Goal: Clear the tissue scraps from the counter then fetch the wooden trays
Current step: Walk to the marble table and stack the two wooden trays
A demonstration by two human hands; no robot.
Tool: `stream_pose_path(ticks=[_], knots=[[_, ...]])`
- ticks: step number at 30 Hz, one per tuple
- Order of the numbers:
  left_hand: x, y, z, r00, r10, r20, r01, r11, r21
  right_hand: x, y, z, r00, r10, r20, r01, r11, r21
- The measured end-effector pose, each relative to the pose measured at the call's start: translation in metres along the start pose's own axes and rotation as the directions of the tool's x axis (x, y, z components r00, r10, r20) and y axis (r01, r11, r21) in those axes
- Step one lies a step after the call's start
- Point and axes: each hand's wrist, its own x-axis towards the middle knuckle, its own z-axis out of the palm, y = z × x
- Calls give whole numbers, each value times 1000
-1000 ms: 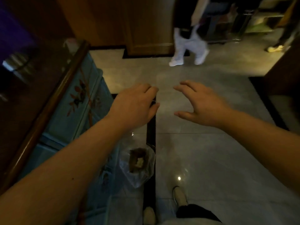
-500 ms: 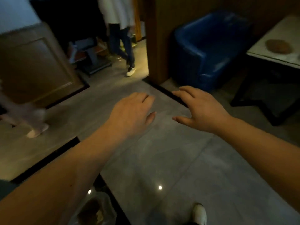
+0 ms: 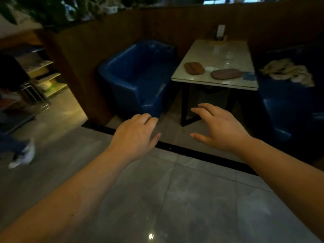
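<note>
Two oval wooden trays lie on a pale table [image 3: 194, 79] ahead: one tray [image 3: 194, 68] at the near left, a longer tray [image 3: 226, 74] to its right. A small white piece [image 3: 209, 68] sits between them. My left hand [image 3: 135, 135] and my right hand [image 3: 220, 129] hover palm-down over the floor, well short of the table. Both hold nothing and their fingers are loosely spread.
A blue armchair [image 3: 138, 76] stands left of the table, another blue seat [image 3: 289, 102] with a crumpled cloth [image 3: 287, 71] to the right. A black floor strip [image 3: 201, 155] crosses in front. A person's shoe [image 3: 24, 156] passes at the left near shelves [image 3: 43, 74].
The view has swung right, away from the blue cabinet and the bin bag, and now faces the table with the trays. Both hands stay held out in front, empty.
</note>
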Motion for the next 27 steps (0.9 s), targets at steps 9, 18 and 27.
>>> stream_pose_path(ticks=[9, 18, 27], knots=[[179, 3, 50, 979, 199, -44, -201, 979, -36, 87, 103, 12, 984, 176, -11, -177, 983, -56], [357, -52, 111, 958, 285, -35, -286, 955, -77, 204, 181, 32, 918, 396, -2, -396, 917, -53], [489, -86, 164, 947, 317, 42, -309, 941, -135, 294, 254, 52, 844, 533, 59, -534, 845, 16]])
